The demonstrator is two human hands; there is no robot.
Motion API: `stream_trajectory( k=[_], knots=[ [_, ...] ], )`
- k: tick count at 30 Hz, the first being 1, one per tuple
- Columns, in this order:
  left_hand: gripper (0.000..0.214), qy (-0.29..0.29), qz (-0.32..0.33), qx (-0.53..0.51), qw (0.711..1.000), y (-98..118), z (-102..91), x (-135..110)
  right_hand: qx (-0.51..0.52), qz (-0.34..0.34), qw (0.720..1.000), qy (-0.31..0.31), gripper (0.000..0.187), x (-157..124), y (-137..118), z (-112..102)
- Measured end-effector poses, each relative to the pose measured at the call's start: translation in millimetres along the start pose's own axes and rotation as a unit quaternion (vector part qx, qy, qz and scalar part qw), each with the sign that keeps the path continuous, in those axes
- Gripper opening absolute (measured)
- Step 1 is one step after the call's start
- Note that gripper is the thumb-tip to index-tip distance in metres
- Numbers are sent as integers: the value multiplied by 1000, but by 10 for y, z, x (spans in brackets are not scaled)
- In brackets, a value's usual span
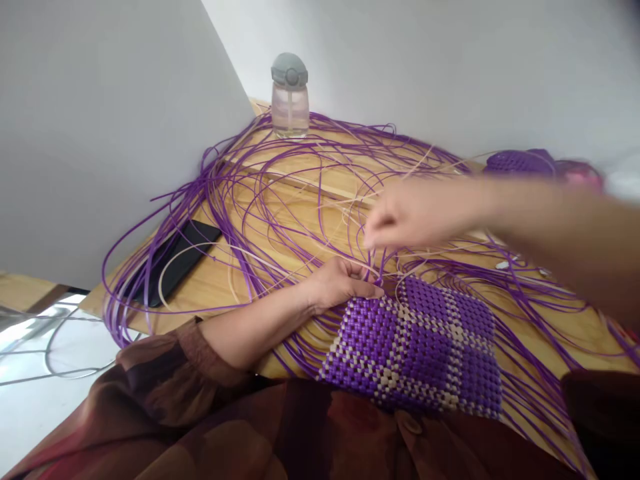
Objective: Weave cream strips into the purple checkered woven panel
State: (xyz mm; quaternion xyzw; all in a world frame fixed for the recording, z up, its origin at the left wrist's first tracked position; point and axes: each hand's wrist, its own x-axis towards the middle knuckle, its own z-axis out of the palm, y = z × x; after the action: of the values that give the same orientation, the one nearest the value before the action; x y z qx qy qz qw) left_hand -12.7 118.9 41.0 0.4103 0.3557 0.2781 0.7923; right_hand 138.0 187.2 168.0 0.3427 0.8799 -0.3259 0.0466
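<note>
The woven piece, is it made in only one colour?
No, the woven piece is purple with cream bands crossing it.

The single view looked from the wearer's head, forward and down, past a dark red-brown patterned fabric garment [280,433] along the lower edge. From close above, it faced across a light-brown wooden table [200,287] toward a plain pale-grey wall [425,73], with the bare left hand [341,283] and the bare right hand [400,215] near mid-frame, close by.
</note>
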Motion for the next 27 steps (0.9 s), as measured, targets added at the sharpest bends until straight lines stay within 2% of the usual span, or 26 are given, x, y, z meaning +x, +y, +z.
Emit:
stream_trajectory(
  k=[3,9,15,18,23,27],
  knots=[
    [30,8,-1,-14,1000,29,22,-31,-66,30,996,-44,13,-69,-30,96],
    [29,10,-5,-41,999,21,23,-24,-37,12,998,-57,16,-200,11,227],
    [26,13,44,-46,998,-52,2,4,-24,-85,996,-27,12,-97,29,292],
    [28,27,42,-47,998,-50,5,-5,-20,-115,993,-5,13,-50,84,375],
    [32,19,18,-21,999,-10,-10,-24,19,-78,997,22,11,-6,234,477],
    [37,48,6,-32,998,-8,-8,-30,61,-48,996,32,11,8,313,524]
  ],
)
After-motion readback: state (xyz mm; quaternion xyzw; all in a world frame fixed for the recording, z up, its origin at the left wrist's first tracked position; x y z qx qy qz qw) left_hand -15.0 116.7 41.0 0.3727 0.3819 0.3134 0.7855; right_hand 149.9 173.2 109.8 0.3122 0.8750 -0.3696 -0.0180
